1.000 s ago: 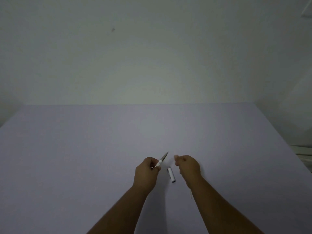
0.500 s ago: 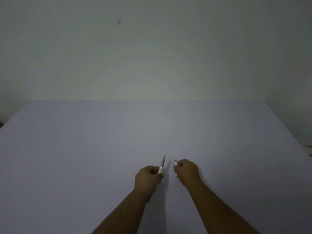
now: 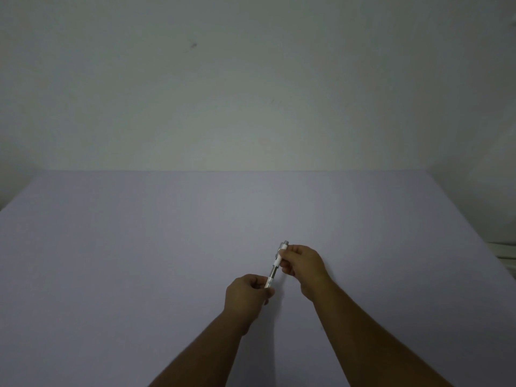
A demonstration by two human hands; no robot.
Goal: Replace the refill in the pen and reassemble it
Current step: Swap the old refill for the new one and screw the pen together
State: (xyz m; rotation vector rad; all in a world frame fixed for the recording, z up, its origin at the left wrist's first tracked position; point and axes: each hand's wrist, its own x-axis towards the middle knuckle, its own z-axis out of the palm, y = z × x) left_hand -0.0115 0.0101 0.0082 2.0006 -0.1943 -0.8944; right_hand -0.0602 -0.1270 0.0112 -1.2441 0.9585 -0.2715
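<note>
A slim white and silver pen (image 3: 275, 268) slants up to the right between my two hands, above the pale lilac table (image 3: 139, 261). My left hand (image 3: 247, 296) grips the pen's lower white part. My right hand (image 3: 303, 262) pinches its upper white barrel piece (image 3: 281, 254), which sits over the silver middle section; a grey end pokes out at the top. The joint between the two parts is narrow and dim, so I cannot tell whether they are fully seated. The pen's lower tip is hidden in my left fist.
The table's far edge meets a plain pale wall (image 3: 251, 93). Its right edge runs diagonally down toward a white ledge-like object (image 3: 505, 254) at the far right. The light is dim.
My right hand picked up the white barrel piece from the table and brought it onto the silver part held by my left hand. Both hands have come closer together.
</note>
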